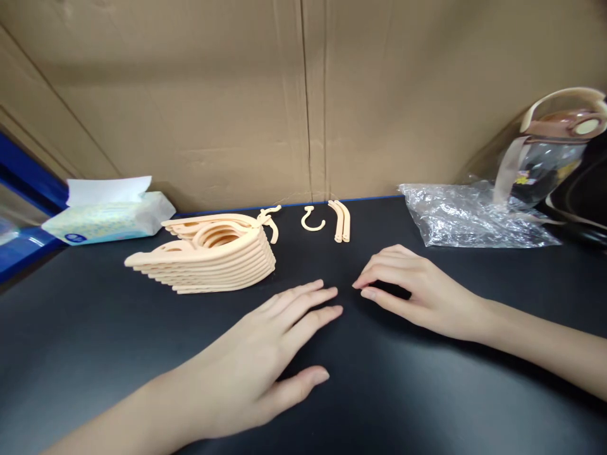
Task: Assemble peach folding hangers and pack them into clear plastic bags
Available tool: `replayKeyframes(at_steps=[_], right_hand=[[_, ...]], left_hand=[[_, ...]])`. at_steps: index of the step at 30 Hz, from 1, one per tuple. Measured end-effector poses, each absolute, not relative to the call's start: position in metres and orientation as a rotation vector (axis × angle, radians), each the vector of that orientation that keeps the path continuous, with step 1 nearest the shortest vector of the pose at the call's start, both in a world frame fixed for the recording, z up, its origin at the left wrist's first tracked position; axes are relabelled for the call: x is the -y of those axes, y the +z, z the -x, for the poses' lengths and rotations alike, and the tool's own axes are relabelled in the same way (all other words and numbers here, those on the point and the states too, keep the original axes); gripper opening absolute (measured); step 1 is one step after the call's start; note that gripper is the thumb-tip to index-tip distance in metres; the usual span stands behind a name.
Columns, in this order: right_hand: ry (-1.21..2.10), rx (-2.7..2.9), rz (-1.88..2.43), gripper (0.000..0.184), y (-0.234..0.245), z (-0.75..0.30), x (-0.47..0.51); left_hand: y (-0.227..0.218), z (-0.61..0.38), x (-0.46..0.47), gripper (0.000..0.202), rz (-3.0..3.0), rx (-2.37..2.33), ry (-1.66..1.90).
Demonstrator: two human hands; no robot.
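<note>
My left hand [265,354] lies flat over the black table, fingers spread and thumb out, holding nothing. Opposite it, my right hand [422,291] rests with loosely curved fingers; the thumb tip is close to the index fingertip, and nothing shows between them. Beyond my left hand is a stack of cream plastic folding hangers [222,262], with hooks at its right end. Past the fingertips, near the back edge, a loose cream hook [313,221] lies by itself. Just right of it are two curved cream hanger arms [346,221], side by side. Neither hand touches these parts.
A tissue pack [114,218] with a sheet sticking out sits at the back left. Crumpled clear plastic bags [474,218] lie at the back right, before a clear bottle [545,167] with a handle and strap. Brown cardboard [213,101] stands behind the black table [95,354].
</note>
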State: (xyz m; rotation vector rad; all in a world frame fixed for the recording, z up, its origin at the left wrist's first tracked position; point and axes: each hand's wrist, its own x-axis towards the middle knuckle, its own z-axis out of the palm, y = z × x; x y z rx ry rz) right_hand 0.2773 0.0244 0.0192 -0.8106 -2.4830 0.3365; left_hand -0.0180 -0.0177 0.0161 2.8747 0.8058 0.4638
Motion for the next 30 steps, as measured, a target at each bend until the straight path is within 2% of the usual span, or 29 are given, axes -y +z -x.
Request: replayKeyframes(at_steps=[3, 12, 19, 24, 27, 30], right_hand=[[0.33, 2.489, 0.807, 0.018, 0.019, -0.277, -0.025], [0.351, 2.599, 0.81, 0.023, 0.015, -0.276, -0.027], [-0.024, 2.581, 0.949, 0.046, 0.014, -0.269, -0.034], [-0.137, 2.581, 1.439, 0.045, 0.037, -0.259, -0.063], [-0.169, 2.493, 1.636, 0.04, 0.051, -0.244, -0.086], [-0.234, 2.405, 1.759, 0.042, 0.058, -0.225, -0.107]], left_hand=[[0.008, 0.023, 0.012, 0.058, -2.816, -0.852, 0.383], [0.018, 0.027, 0.011, 0.053, -2.853, -0.837, 0.306], [0.021, 0.028, 0.012, 0.052, -2.886, -0.813, 0.304], [0.025, 0.027, 0.013, 0.053, -2.875, -0.822, 0.281], [0.025, 0.027, 0.012, 0.053, -2.863, -0.828, 0.264], [0.026, 0.026, 0.012, 0.053, -2.861, -0.828, 0.255]])
